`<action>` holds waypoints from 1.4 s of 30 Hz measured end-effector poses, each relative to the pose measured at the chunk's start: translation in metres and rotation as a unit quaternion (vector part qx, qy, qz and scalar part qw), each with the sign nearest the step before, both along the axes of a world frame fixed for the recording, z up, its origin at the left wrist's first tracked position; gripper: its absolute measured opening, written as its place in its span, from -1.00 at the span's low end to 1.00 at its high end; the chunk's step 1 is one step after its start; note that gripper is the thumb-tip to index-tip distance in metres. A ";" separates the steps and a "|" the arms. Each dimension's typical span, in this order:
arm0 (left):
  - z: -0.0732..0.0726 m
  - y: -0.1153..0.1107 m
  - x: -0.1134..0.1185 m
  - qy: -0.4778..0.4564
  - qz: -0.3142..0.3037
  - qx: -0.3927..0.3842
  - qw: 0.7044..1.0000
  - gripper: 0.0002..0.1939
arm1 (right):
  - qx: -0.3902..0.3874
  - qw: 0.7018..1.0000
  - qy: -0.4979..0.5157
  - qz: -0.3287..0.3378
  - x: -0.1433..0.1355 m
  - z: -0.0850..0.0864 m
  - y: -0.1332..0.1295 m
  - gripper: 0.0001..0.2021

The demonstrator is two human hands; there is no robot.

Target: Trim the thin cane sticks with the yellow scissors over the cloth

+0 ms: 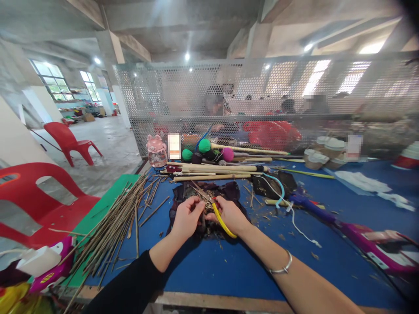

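Note:
My right hand (231,214) grips yellow-handled scissors (224,221), their metal blades pointing away and to the left. Close beside it, my left hand (187,214) is closed in a pinch near the blades; whatever sits between its fingertips is too small to make out. Beneath both hands lies a dark crumpled cloth (176,196) with small brownish bits scattered over its middle. The palms partly cover the cloth.
A heap of thin dry sticks (114,231) lies left on a green mat (85,218). Thicker pale sticks (216,169) and yarn balls (204,145) lie behind the cloth. A purple hot-glue gun (360,240) rests right. A perforated metal screen (183,96) backs the blue table (203,274).

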State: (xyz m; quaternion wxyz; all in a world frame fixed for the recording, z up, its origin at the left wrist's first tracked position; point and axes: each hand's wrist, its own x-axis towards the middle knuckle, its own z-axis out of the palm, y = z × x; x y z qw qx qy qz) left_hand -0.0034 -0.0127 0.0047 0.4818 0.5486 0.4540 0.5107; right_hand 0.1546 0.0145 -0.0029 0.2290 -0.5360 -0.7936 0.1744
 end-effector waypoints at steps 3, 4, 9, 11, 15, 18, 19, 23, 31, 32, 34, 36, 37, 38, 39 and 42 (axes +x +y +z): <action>-0.002 0.002 -0.001 0.002 0.016 -0.001 1.000 -0.76 | -0.007 1.000 0.005 0.000 -0.001 0.001 0.000 -0.58; -0.002 0.002 -0.001 0.002 0.021 -0.002 1.000 -0.76 | -0.010 1.000 0.008 0.001 -0.001 0.002 0.000 -0.59; -0.001 0.002 0.000 -0.028 0.015 -0.020 0.999 -0.77 | -0.020 1.000 0.011 -0.004 -0.003 0.005 -0.002 -0.68; -0.001 0.002 0.000 -0.034 0.014 -0.019 0.999 -0.78 | -0.017 1.000 -0.001 -0.011 -0.003 0.006 -0.003 -0.70; -0.001 0.003 0.000 -0.031 0.030 -0.008 0.999 -0.79 | 0.005 0.999 -0.036 -0.022 -0.003 0.008 -0.005 -0.68; -0.001 0.003 -0.001 -0.018 0.041 0.010 0.999 -0.79 | 0.033 0.999 -0.038 -0.020 -0.005 0.009 -0.007 -0.57; -0.001 0.004 -0.001 -0.015 0.041 0.015 0.999 -0.79 | 0.041 0.998 -0.036 -0.016 -0.006 0.009 -0.008 -0.54; -0.002 0.005 0.000 -0.027 0.038 0.030 0.998 -0.80 | 0.068 0.997 -0.034 0.000 -0.008 0.009 -0.008 -0.56; -0.001 0.005 0.000 -0.040 0.019 0.048 0.998 -0.83 | 0.041 0.998 -0.039 -0.014 -0.009 0.006 -0.008 -0.60; -0.001 0.005 0.000 -0.032 0.024 0.053 0.998 -0.83 | 0.031 0.998 -0.043 -0.021 -0.009 0.005 -0.008 -0.60; -0.001 0.005 -0.001 -0.010 0.040 0.061 0.997 -0.83 | 0.014 0.998 -0.048 -0.031 -0.009 0.005 -0.008 -0.60; 0.000 0.005 -0.002 0.009 0.060 0.059 0.996 -0.83 | 0.003 0.999 -0.043 -0.031 -0.008 0.004 -0.009 -0.60; 0.000 0.005 -0.002 0.014 0.067 0.057 0.996 -0.83 | 0.000 0.999 -0.039 -0.029 -0.008 0.005 -0.009 -0.61; 0.000 0.004 -0.002 0.017 0.073 0.057 0.996 -0.83 | -0.004 0.999 -0.036 -0.027 -0.008 0.005 -0.009 -0.61; 0.001 0.004 -0.002 0.019 0.077 0.056 0.995 -0.83 | -0.006 0.999 -0.033 -0.026 -0.008 0.005 -0.009 -0.62; 0.001 0.004 -0.001 0.013 0.080 0.050 0.995 -0.82 | -0.011 0.999 -0.032 -0.021 -0.008 0.005 -0.007 -0.62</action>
